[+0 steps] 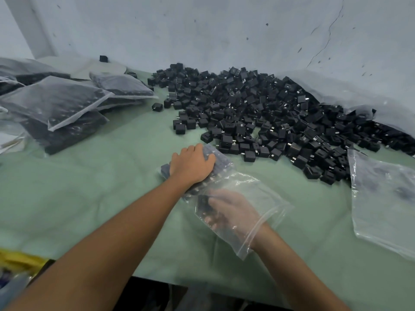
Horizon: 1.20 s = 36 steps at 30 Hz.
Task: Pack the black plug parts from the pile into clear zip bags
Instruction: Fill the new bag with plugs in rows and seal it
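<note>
At the far left edge of the counter (89, 187), which has a pale green cover, lies a stack of filled bags (56, 102), each clear and packed with dark parts, the top ones tilted across those beneath. A yellow object (20, 259), blurred, shows at the near left corner. Toward the middle, the left grip (190, 163), a bare hand, lies palm down on the far end of a clear zip bag (258, 198), fingers and thumb bent over the packed rows of plug parts (221, 159) inside it, grasping that end against the counter. The bag's mouth is open toward the near edge, and the right grip (233, 209) is inside it past the wrist, its fingers at dark parts near the bag's middle. Through the plastic I cannot tell whether they clasp anything. Just beyond and to the right of the bag, the pile (269, 113) of loose black plug parts spreads to the wall (224, 30) at the far edge and on to the right edge. An empty bag (381, 198) lies flat at the right edge, its far end touching the pile.
</note>
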### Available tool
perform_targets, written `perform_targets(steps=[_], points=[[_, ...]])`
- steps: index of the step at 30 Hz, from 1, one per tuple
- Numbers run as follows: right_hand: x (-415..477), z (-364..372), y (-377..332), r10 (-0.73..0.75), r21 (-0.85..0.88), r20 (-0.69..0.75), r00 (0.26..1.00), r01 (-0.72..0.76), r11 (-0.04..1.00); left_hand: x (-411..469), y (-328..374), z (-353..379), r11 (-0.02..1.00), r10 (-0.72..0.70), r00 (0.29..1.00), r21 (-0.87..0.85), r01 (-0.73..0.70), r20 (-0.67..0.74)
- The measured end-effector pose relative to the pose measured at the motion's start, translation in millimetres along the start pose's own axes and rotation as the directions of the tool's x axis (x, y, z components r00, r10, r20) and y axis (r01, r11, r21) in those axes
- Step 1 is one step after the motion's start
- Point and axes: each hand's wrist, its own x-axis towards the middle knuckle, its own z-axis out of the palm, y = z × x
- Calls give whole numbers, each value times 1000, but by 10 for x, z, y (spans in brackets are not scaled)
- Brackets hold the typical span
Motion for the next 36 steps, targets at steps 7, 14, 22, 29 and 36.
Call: perform_targets(steps=[7, 14, 22, 29, 36], points=[[19, 5, 76, -84, -143, 64, 994, 93, 985, 0, 5, 5, 1000, 0, 1000, 9, 0, -7], [54, 6, 138, -270, -675, -18, 963, 188, 713, -5, -2, 0, 1000, 6, 1000, 8, -6, -16], [75, 22, 213, -346, -845, 19, 938, 200, 496, -14, -3, 5, 1000, 5, 1000, -5, -5, -1], [98, 54, 166, -300, -842, 57, 952, 207, 498, -24, 5, 2, 999, -19, 998, -41, 17, -57], [105, 80, 210, -331, -856, 21, 943, 189, 482, -109, -19, -137, 998, 51, 984, -16, -54, -170]])
